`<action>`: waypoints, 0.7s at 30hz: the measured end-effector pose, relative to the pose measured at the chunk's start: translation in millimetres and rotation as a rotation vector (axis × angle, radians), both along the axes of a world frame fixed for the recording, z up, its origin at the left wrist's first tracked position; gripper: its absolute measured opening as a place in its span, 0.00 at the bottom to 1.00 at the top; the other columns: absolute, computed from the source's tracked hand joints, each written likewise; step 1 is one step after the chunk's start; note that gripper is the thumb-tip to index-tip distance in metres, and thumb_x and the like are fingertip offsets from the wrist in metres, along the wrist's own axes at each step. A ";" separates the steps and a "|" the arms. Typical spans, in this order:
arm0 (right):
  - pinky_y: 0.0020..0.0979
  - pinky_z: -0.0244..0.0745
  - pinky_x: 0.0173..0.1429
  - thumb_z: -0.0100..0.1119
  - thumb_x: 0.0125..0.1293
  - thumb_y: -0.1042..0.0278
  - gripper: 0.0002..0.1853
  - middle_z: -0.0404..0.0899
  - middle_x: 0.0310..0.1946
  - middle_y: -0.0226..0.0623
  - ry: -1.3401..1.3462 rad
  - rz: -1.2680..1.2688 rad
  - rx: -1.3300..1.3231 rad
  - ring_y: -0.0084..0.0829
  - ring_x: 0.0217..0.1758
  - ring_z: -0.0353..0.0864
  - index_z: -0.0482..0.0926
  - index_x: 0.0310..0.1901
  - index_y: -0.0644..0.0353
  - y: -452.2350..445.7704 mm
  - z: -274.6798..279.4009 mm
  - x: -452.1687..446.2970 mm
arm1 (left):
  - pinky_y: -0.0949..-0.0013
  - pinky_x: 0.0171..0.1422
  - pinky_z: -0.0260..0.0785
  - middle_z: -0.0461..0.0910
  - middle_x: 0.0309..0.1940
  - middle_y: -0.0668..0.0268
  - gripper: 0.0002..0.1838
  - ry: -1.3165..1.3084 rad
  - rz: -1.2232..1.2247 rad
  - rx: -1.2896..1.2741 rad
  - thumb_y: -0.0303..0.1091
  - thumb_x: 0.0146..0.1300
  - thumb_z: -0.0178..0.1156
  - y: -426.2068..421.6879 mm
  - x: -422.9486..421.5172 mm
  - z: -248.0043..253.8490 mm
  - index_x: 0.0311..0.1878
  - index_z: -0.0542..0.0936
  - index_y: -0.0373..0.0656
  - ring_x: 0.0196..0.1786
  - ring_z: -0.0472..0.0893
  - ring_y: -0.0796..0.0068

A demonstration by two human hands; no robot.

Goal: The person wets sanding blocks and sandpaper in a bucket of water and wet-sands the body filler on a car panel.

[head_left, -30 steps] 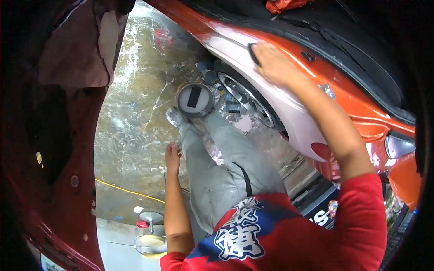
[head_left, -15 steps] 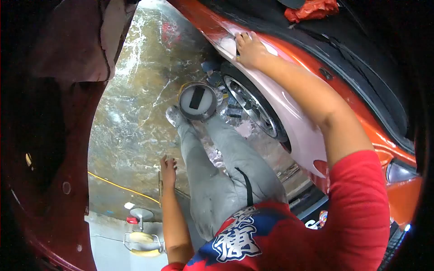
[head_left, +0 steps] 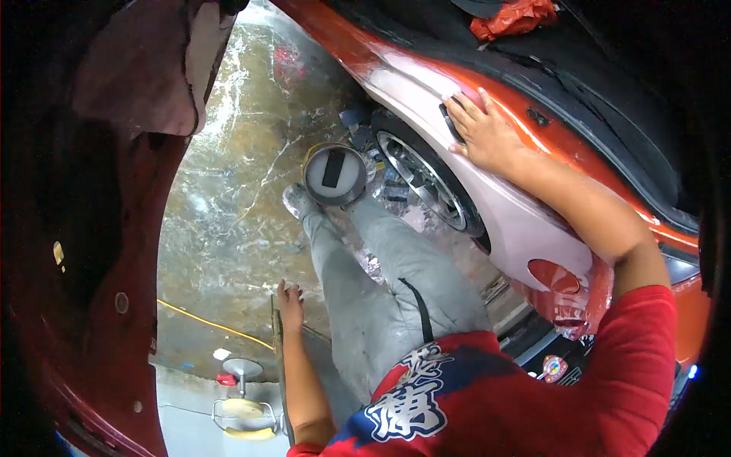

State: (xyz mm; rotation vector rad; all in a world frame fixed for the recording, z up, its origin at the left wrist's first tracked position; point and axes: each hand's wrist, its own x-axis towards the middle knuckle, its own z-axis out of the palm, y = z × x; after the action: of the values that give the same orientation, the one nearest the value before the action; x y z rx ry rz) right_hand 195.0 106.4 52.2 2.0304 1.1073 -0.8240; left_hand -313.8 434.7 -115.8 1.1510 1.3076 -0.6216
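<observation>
My right hand (head_left: 487, 133) lies over a dark flat pad (head_left: 451, 120), pressing it against the car's fender (head_left: 510, 206). Only the pad's edge shows beside my fingers, so its exact kind is hidden. The fender is pale pinkish-white over orange paint, above a wheel (head_left: 419, 171). Hanging beside my left leg, my left hand (head_left: 290, 306) holds nothing, its fingers loosely apart. A round bucket (head_left: 311, 186) stands near my feet with cloudy whitish liquid and a black rectangular block (head_left: 333, 167) in it.
A dark red car panel (head_left: 114, 251) rises on the left. Across the wet, stained floor (head_left: 236, 167) runs a yellow cord (head_left: 213, 324). A stool-like stand with yellow pads (head_left: 244, 407) is at the lower left. Crumpled orange material (head_left: 514, 19) lies near the windscreen.
My right hand has slid along the fender, rightward and down in the view, with the dark pad under it. My left hand has shifted slightly. The view has tilted a little.
</observation>
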 end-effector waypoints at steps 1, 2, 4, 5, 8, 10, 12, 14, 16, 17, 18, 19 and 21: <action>0.60 0.35 0.85 0.41 0.77 0.37 0.40 0.51 0.83 0.41 -0.049 0.042 0.028 0.40 0.86 0.45 0.66 0.75 0.66 0.8 -16.5 3.1 | 0.65 0.54 0.75 0.78 0.51 0.61 0.34 0.000 0.036 0.023 0.40 0.77 0.54 1.7 0.5 0.2 0.80 0.56 0.40 0.52 0.82 0.68; 0.60 0.35 0.85 0.41 0.78 0.37 0.39 0.51 0.83 0.41 -0.064 0.036 0.015 0.41 0.87 0.44 0.67 0.74 0.66 4.6 -37.0 11.7 | 0.65 0.54 0.75 0.78 0.51 0.61 0.34 -0.008 0.024 0.036 0.40 0.77 0.54 4.2 -0.6 -1.2 0.79 0.56 0.39 0.52 0.82 0.68; 0.60 0.35 0.85 0.40 0.78 0.38 0.38 0.51 0.83 0.41 -0.083 0.023 0.000 0.42 0.87 0.44 0.68 0.74 0.65 38.7 -87.2 31.3 | 0.66 0.54 0.75 0.79 0.50 0.61 0.33 -0.012 -0.001 0.069 0.39 0.77 0.54 10.1 -4.8 0.8 0.79 0.57 0.37 0.52 0.81 0.68; 0.60 0.35 0.85 0.41 0.78 0.39 0.37 0.51 0.83 0.40 -0.088 -0.046 0.010 0.41 0.87 0.44 0.70 0.73 0.64 52.3 -121.4 44.0 | 0.66 0.54 0.74 0.79 0.49 0.61 0.33 -0.013 0.029 0.082 0.39 0.77 0.54 9.8 -5.4 0.6 0.79 0.58 0.37 0.52 0.81 0.69; 0.60 0.35 0.85 0.42 0.78 0.39 0.37 0.51 0.83 0.39 -0.098 -0.139 -0.008 0.41 0.87 0.43 0.69 0.74 0.63 72.8 -149.3 55.9 | 0.59 0.61 0.73 0.77 0.57 0.57 0.35 0.016 -0.059 0.048 0.43 0.77 0.54 13.9 -6.0 -6.2 0.80 0.55 0.42 0.59 0.79 0.63; 0.60 0.36 0.85 0.42 0.78 0.39 0.37 0.50 0.83 0.38 -0.121 -0.151 0.001 0.40 0.87 0.43 0.66 0.75 0.63 62.1 -135.5 39.5 | 0.63 0.56 0.74 0.78 0.53 0.60 0.34 -0.012 -0.067 0.068 0.41 0.77 0.54 10.1 0.2 4.5 0.79 0.56 0.38 0.54 0.80 0.67; 0.60 0.36 0.85 0.43 0.77 0.39 0.39 0.50 0.83 0.37 -0.203 -0.145 0.059 0.39 0.87 0.43 0.63 0.77 0.62 31.1 -96.7 13.4 | 0.66 0.54 0.74 0.79 0.50 0.61 0.33 -0.055 -0.088 0.069 0.40 0.77 0.54 16.1 9.5 7.3 0.79 0.58 0.36 0.52 0.81 0.69; 0.60 0.37 0.85 0.45 0.76 0.38 0.40 0.50 0.83 0.36 -0.230 -0.151 0.008 0.38 0.87 0.44 0.59 0.79 0.61 9.4 -23.6 -27.1 | 0.65 0.54 0.74 0.78 0.50 0.61 0.34 -0.090 -0.105 0.048 0.41 0.77 0.55 17.1 -2.1 -1.4 0.78 0.58 0.37 0.52 0.81 0.70; 0.61 0.37 0.85 0.46 0.75 0.38 0.41 0.51 0.83 0.35 -0.266 -0.178 0.067 0.38 0.87 0.44 0.60 0.78 0.62 -25.7 16.3 -64.2 | 0.66 0.54 0.74 0.78 0.50 0.61 0.33 -0.075 -0.121 0.040 0.41 0.77 0.55 20.1 -5.9 -1.4 0.78 0.59 0.37 0.52 0.81 0.70; 0.61 0.38 0.84 0.47 0.75 0.38 0.41 0.51 0.83 0.35 -0.290 -0.183 0.101 0.37 0.87 0.45 0.61 0.78 0.62 -34.9 25.9 -70.3 | 0.66 0.54 0.74 0.78 0.50 0.61 0.33 -0.072 -0.120 0.041 0.41 0.77 0.55 20.3 -5.1 -3.9 0.78 0.59 0.37 0.51 0.81 0.70; 0.61 0.37 0.85 0.47 0.75 0.38 0.41 0.51 0.83 0.34 -0.306 -0.176 0.084 0.37 0.87 0.45 0.61 0.78 0.62 -35.3 24.0 -69.5 | 0.66 0.53 0.74 0.78 0.50 0.61 0.32 -0.068 -0.146 0.057 0.40 0.77 0.55 20.3 -5.1 -7.8 0.78 0.60 0.37 0.51 0.81 0.70; 0.61 0.37 0.85 0.47 0.75 0.38 0.41 0.51 0.83 0.34 -0.317 -0.168 0.066 0.37 0.87 0.45 0.61 0.78 0.62 -26.9 15.7 -66.5 | 0.66 0.53 0.74 0.78 0.50 0.61 0.32 -0.059 -0.171 0.073 0.40 0.77 0.55 25.8 -6.4 -10.2 0.77 0.60 0.37 0.51 0.81 0.70; 0.60 0.37 0.85 0.46 0.76 0.39 0.40 0.52 0.83 0.36 -0.314 -0.151 0.067 0.38 0.86 0.46 0.59 0.78 0.62 -10.2 -13.1 -50.3 | 0.66 0.53 0.74 0.78 0.50 0.62 0.31 -0.053 -0.195 0.102 0.40 0.77 0.55 25.5 -5.9 -13.6 0.77 0.61 0.38 0.51 0.81 0.71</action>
State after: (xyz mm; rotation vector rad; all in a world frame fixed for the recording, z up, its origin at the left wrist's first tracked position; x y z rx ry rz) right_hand 144.7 96.2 39.0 2.2277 0.8227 -0.5197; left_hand -319.7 460.2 -129.4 1.3811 1.2017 -0.6681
